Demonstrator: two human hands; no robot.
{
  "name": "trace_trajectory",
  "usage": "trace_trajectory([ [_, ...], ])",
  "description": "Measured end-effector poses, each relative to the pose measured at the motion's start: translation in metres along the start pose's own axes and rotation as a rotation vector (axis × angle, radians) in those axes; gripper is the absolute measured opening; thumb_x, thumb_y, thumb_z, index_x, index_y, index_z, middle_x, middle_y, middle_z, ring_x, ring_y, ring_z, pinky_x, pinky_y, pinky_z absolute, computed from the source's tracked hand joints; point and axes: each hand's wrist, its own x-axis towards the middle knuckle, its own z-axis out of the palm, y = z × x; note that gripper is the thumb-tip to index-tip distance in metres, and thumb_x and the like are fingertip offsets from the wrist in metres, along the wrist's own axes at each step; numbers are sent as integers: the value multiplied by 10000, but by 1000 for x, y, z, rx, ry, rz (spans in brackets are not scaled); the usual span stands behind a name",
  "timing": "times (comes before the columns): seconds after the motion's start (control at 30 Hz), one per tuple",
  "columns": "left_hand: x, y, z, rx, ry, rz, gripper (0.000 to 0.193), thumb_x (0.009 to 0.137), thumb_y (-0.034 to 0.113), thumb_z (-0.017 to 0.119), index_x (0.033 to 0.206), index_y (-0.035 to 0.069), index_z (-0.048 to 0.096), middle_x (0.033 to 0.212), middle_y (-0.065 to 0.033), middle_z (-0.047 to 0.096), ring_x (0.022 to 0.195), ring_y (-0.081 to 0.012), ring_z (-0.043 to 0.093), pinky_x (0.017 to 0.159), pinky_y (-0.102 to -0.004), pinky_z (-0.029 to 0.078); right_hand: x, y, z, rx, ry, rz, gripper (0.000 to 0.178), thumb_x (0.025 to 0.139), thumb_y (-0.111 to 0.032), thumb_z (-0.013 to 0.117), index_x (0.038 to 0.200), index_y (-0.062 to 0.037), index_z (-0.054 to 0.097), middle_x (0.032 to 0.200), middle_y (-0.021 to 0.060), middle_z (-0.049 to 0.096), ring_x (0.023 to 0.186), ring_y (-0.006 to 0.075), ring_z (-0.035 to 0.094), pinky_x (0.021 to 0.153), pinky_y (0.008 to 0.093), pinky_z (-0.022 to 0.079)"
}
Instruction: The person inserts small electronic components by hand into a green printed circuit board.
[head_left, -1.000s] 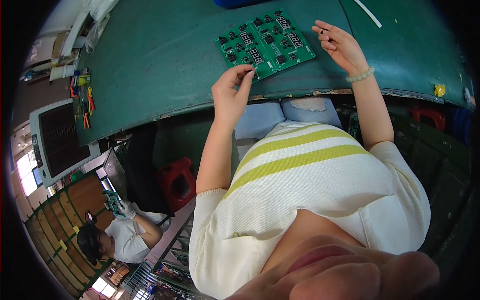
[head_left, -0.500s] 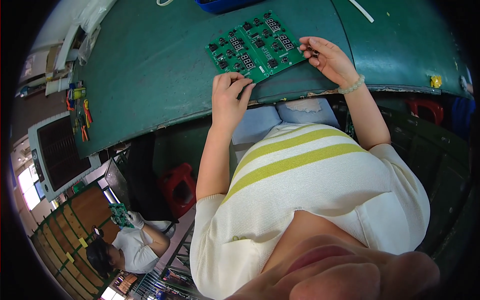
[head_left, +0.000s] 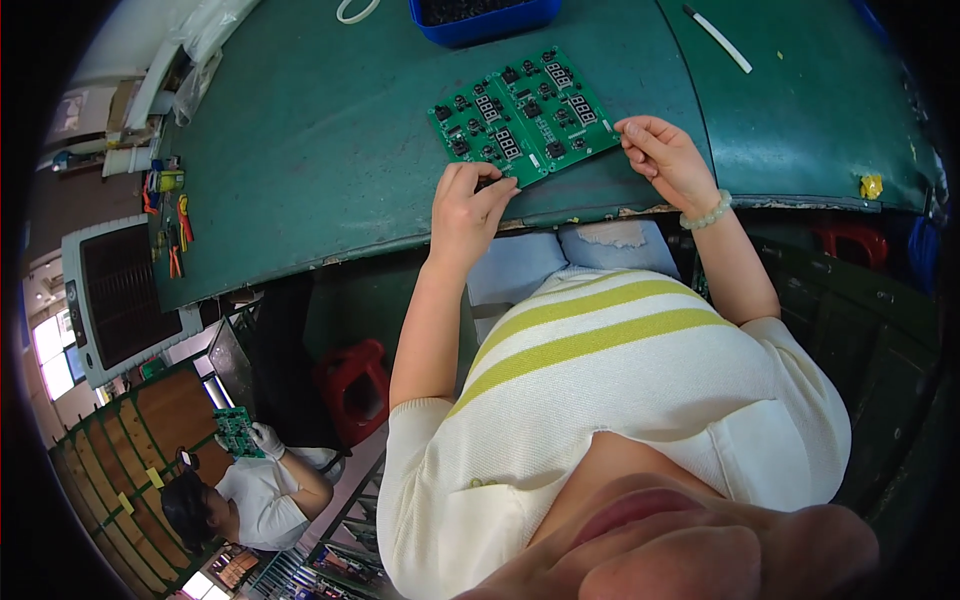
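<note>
A green circuit board (head_left: 535,165) lies tilted across the green work table, bearing several digit displays, dark push buttons and other small parts. At its lower left corner my left hand (head_left: 465,205) is closed, thumb and fingers pinching the near edge. My right hand (head_left: 665,155), with a beaded bracelet (head_left: 708,210) at the wrist, pinches the board's right corner between thumb and forefinger. Its other fingers are curled, and whether anything small sits in them cannot be made out.
Beyond the board stands a blue bin (head_left: 480,38) of small black parts. A white strip (head_left: 722,42) and a yellow lump (head_left: 871,187) lie at the right. Pliers (head_left: 185,220) sit at the table's left edge. Lower left, a gloved co-worker (head_left: 265,500) holds another circuit board (head_left: 236,430).
The view has shifted, so the table sits lower and more of the blue bin shows. My right fingers, earlier around small dark pieces beside the board, now pinch its corner. My left hand stays put.
</note>
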Motion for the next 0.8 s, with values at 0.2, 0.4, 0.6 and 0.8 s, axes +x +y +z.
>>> trace_trajectory([
  [0.2,-6,-5,4,-15,65,53,269,610,40,740,868,80,673,875,-50,561,803,-222,513,678,-327,416,-5,-2,13,-114,38,-24,156,819,-82,634,935,20,614,775,-3,565,584,35,418,495,159,325],
  [0.4,-5,-7,5,6,86,107,226,619,35,719,829,89,656,874,-46,570,825,-231,522,727,-363,396,-2,21,24,-759,196,-400,162,713,-87,730,815,-8,632,671,-26,519,536,47,371,497,195,321],
  [0.6,-10,-11,12,37,177,178,229,622,23,711,834,87,654,871,-55,577,805,-239,526,722,-375,412,0,21,33,-1080,202,-627,170,661,-88,750,782,-26,648,619,8,486,510,76,383,480,232,333],
  [0.8,-12,-12,13,35,208,163,273,614,-11,718,861,87,657,882,-63,580,806,-243,532,719,-369,421,1,12,39,-1017,223,-509,165,647,-108,762,736,-23,652,607,23,507,501,87,409,468,247,342],
])
